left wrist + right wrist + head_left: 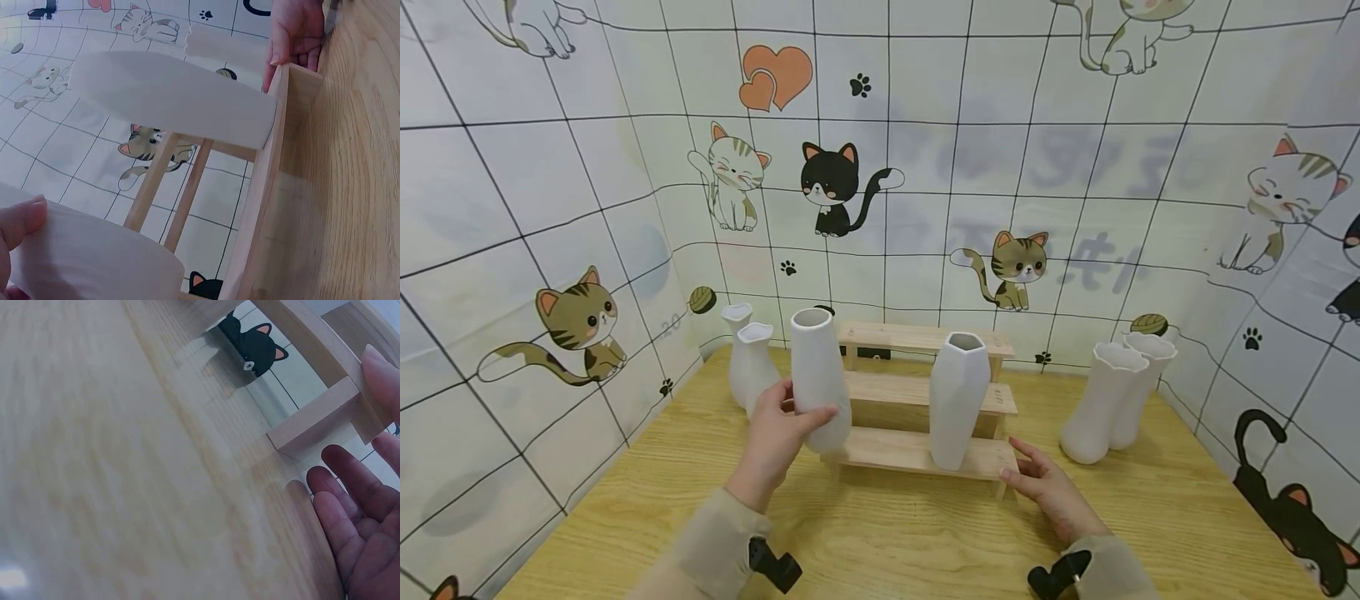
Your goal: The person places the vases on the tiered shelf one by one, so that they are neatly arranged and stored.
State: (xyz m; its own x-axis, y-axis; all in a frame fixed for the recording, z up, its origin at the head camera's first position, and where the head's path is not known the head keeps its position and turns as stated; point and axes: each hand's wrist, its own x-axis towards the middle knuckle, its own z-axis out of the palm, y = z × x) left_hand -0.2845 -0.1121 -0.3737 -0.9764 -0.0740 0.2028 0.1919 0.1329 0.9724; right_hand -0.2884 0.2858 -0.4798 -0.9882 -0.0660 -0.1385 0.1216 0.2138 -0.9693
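Observation:
My left hand (pixel 778 437) grips a tall white vase (pixel 820 375) with a round mouth, thumb across its front and fingers behind. The vase leans slightly, and in the left wrist view a gap shows between its base and the lowest step. A faceted white vase (pixel 958 400) stands toward the right end of that step, on a three-tier wooden stand (pixel 891 450). At the stand's right end is my right hand (pixel 1052 492), its thumb touching the corner of the lowest board. The other fingers (pixel 350 481) of that hand are loosely bent beside the stand's leg.
Two white vases (pixel 752 367) with wavy rims stand at the left, behind my left hand. Two more ruffled-rim vases (pixel 1093 408) stand to the right of the stand. A cat-patterned wall covering (pixel 917 167) encloses the back and sides of the wooden table (pixel 887 542).

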